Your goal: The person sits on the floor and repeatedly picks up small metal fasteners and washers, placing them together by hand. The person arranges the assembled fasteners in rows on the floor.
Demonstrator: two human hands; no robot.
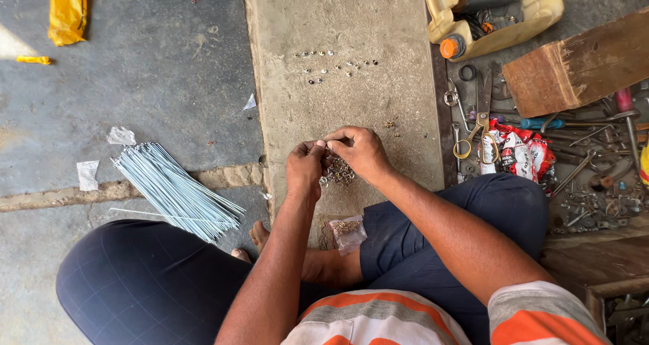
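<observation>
Both my hands meet over a pale concrete slab (351,95). My left hand (304,169) and my right hand (362,152) pinch small metal pieces together, fingertips touching. Under them lies a little heap of small shiny metal nipples (338,175). A clear plastic bag (347,233) with more of these pieces rests by my crossed legs. Farther up the slab, several of the small pieces (331,64) stand in loose rows.
A bundle of thin silver spokes (176,191) lies on the grey floor at left, with paper scraps near it. At right are scissors (473,134), a red-and-white packet (524,152), scattered tools, a wooden block (574,64) and a cut yellow jug (493,10) holding items.
</observation>
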